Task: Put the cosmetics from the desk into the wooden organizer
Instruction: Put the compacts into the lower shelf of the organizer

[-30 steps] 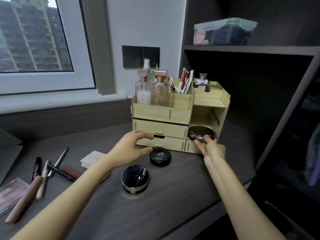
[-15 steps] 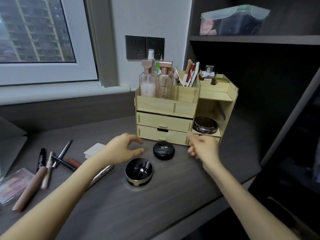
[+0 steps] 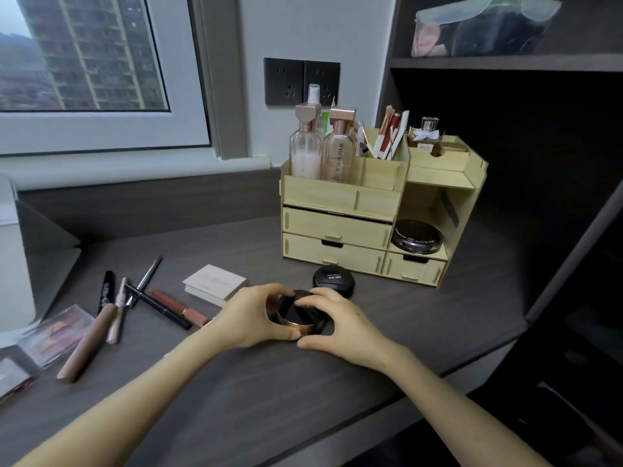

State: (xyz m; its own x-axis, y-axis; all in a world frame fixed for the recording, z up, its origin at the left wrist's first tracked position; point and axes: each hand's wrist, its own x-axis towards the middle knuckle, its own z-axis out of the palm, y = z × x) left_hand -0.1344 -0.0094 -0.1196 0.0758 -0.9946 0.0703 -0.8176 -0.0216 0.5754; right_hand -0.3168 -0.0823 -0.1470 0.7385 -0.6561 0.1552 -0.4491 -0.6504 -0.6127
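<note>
Wooden organizer (image 3: pixel 337 227) w/ black MENOW compact (image 3: pixel 418 238)

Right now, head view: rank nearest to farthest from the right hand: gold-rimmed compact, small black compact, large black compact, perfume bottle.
1. Gold-rimmed compact, held by the right hand.
2. Small black compact, just behind it.
3. Large black compact, shelved in the wooden organizer.
4. Perfume bottle, organizer's top right.

Single head-mounted wide-angle view, aimed forward and down at the desk (image 3: pixel 421 318), close above both forearms.
</note>
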